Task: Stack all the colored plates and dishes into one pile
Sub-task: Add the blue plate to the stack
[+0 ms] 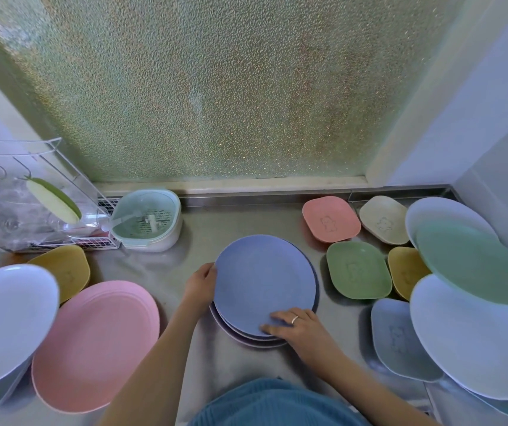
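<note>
Both hands are on the blue plate (265, 282), which sits on top of a small pile (246, 338) in the middle of the steel counter (160, 272), slightly off-centre so the rims of the plates under it peek out at its 6 and 7 o'clock. The left hand (201, 285) is at the plate's 9 o'clock with its fingers curled round the rim, and the right hand (298, 329) is at about 5 o'clock, fingers lying fairly flat across the top edge and down onto the pile, a ring on one finger; can't tell whether its thumb hooks under. Everything else is spread around that pile. At 8 o'clock there's a big pink plate (96, 345), with a yellow dish (65, 270) behind it and a pale plate (6, 321) at the far left edge overlapping both. At 1 o'clock sit a pink dish (331, 219) and a beige dish (383, 219), side by side near the back rail. At 3 o'clock there's a green dish (357, 273), then another yellow dish (406, 272) partly hidden behind the big plates on the right. Those are a green plate (474, 261) lying over a pale one (443, 210), and a light blue plate (471, 336) at 4 o'clock, which overlaps a grey-blue dish (397, 339). Up at 10 o'clock is a mint strainer basket (146, 218) beside a wire rack (37, 195).
</note>
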`<state>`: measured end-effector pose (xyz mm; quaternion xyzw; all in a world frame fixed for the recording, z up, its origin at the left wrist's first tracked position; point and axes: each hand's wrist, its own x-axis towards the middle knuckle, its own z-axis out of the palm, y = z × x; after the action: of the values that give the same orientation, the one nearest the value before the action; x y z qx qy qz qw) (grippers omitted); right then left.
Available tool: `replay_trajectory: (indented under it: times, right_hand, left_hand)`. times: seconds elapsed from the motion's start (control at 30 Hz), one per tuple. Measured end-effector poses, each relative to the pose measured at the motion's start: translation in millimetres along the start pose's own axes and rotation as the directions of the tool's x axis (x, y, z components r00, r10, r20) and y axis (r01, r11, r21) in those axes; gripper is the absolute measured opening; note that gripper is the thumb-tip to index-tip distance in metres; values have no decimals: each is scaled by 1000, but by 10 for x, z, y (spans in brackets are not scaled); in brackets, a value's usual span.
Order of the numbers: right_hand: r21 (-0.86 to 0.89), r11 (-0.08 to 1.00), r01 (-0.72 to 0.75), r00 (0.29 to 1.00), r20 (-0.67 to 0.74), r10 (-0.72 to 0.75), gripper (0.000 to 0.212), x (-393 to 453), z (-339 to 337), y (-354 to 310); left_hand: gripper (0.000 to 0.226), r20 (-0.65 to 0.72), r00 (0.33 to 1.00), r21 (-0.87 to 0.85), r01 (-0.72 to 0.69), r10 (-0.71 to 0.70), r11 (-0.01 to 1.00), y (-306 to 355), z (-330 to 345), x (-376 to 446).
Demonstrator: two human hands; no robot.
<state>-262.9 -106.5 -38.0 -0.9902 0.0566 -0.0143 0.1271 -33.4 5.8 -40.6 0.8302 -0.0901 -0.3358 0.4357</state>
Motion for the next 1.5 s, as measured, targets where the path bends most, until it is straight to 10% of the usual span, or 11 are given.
replay_trajectory:
  times: [0.33,1.1,1.5]
  right_hand:
    - [-29,999,-16,999,47,18,39,-30,160,3]
    - [297,912,-284,959,60,279,32,-155,16,90]
    - [279,524,-805,430,-334,839,35,-888,-865,1323]
  left_hand:
    - [36,21,984,310,-177,179,934,-70,-21,7]
    - [23,-253,953,475,-29,168,880,257,117,-161]
    - [30,182,874,511,-476,451,716,910,1388,-322]
